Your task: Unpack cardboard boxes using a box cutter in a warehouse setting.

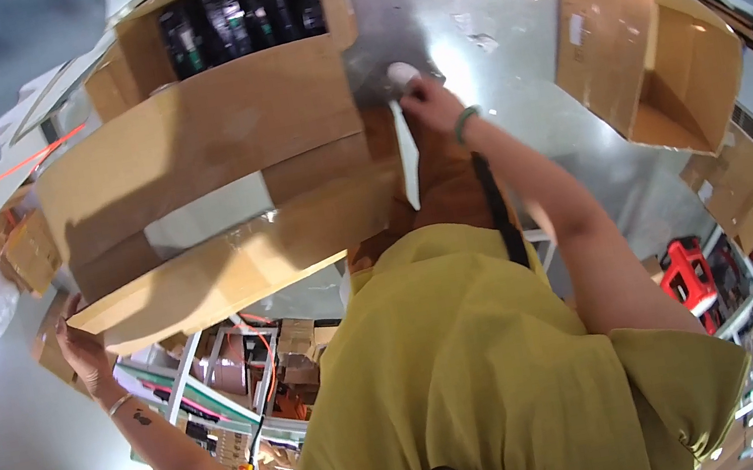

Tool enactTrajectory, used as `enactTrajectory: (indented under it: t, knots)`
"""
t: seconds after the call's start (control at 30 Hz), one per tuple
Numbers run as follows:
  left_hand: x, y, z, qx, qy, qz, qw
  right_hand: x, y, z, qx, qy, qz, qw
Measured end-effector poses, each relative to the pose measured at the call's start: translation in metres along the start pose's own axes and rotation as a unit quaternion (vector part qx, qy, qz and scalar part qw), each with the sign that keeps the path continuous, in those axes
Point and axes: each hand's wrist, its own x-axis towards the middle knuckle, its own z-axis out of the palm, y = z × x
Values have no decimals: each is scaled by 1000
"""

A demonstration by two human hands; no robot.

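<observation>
A large brown cardboard box point(205, 119) lies across the left and middle in front of me, with a blank-looking pale patch point(210, 214) on its near side. My left hand point(84, 349) grips the near left corner of this cardboard, fingers bent round its edge. My right hand point(435, 108) is held past the box's right side, over my brown trousers, fingers drawn together. What they hold, if anything, I cannot make out. Just beyond the fingertips is a white rounded thing point(402, 73), perhaps a shoe tip. Several black plastic-wrapped packages point(242, 17) stand in the cardboard at the far side.
An open cardboard box point(647, 56) stands on the shiny grey floor point(504, 41) to the right. Flattened-looking cardboard point(736, 187) leans behind it. A red object point(686, 274) sits by the right shelving. Metal shelves with boxes point(300, 344) stand behind me on the left.
</observation>
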Motion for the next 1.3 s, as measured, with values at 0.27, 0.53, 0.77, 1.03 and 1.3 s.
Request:
enactTrajectory:
  t: [0.27, 0.53, 0.77, 1.03, 1.3]
  knots:
    - [-87, 36, 38, 41, -173, 11, 984, -18, -159, 77, -259, -163, -523, 796]
    - [-180, 18, 79, 645, -290, -281, 649, -58, -160, 98, -389, -259, -550, 693]
    - [-204, -201, 156, 579, 107, -380, 714, -130, -178, 139, -439, -330, -656, 517]
    - [-266, -275, 149, 481, 378, -193, 767, -123, -208, 157, -471, -494, -514, 520]
    - [-451, -260, 124, 255, 478, -162, 825, -22, -332, 82, -462, -214, -804, 307]
